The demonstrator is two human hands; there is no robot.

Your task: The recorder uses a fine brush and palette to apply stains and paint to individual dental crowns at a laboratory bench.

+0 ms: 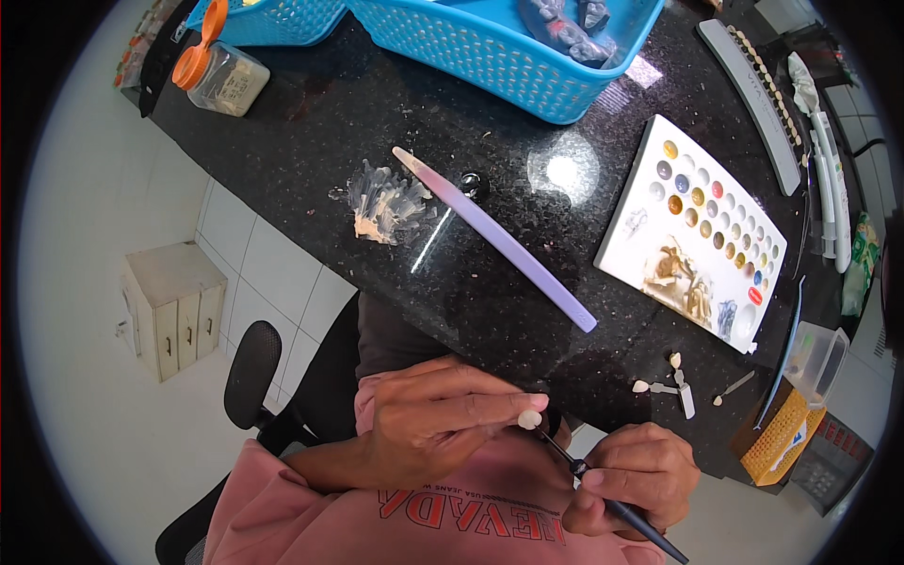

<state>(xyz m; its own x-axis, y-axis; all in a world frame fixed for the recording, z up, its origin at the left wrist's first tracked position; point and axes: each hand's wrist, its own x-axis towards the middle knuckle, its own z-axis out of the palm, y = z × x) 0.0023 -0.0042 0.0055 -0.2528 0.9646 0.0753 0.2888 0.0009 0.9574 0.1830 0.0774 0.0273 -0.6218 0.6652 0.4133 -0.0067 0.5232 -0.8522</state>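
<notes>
My left hand (428, 419) is closed, its fingertips pinching a small whitish tooth crown (529, 419) in front of my chest. In my right hand (645, 476), also closed, is a slim dark-handled brush (636, 527) with a thin shaft. The shaft points up and left, and its tip meets the crown or lies just beside it; the very end is hard to make out. On the black table ahead, a lilac mixing spatula (513, 254) lies slantwise. Its pale-crusted end rests near a smear of whitish and peach paste (381, 202).
A white palette (621, 240) with colour wells lies right. Nearer are tooth-shade tabs (686, 400). Blue baskets (471, 56) and an orange-lidded jar (231, 85) stand at the back. A shade guide (749, 99), yellow woven box (777, 438) and blue instrument (782, 358) line the right side.
</notes>
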